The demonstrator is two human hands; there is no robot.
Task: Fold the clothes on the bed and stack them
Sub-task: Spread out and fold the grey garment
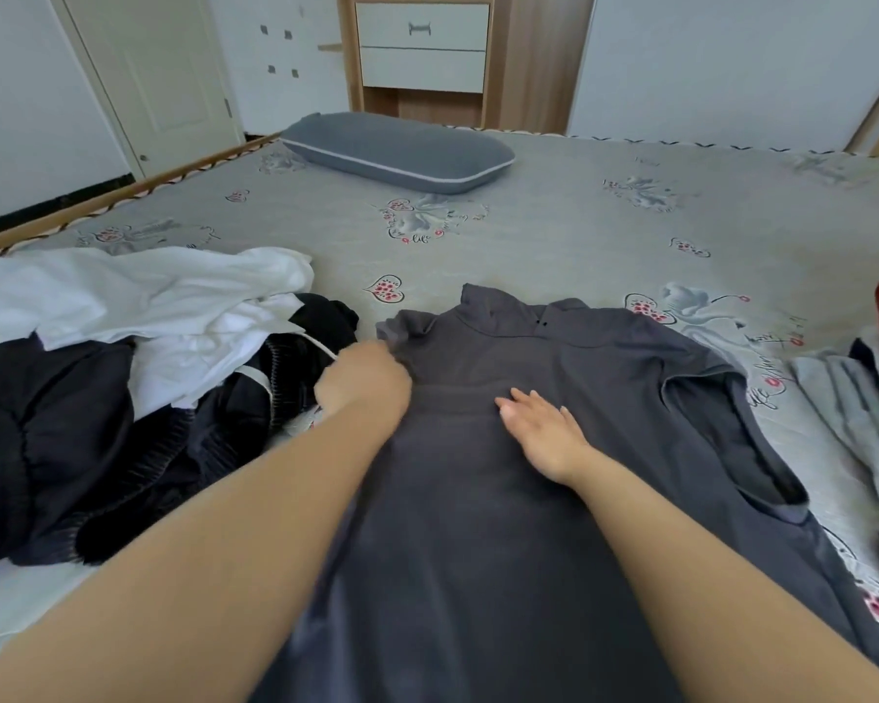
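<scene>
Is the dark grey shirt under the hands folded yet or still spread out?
Partly folded. The dark grey shirt has its left side tucked in under the left hand, while its other sleeve lies spread; the right hand rests flat on it.

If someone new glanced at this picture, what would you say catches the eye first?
First, the dark grey shirt spread down the middle of the bed, with the right hand flat on it and the left hand at its left shoulder edge. Next, the heap of white and black clothes on the left, and the grey pillow at the far side.
</scene>
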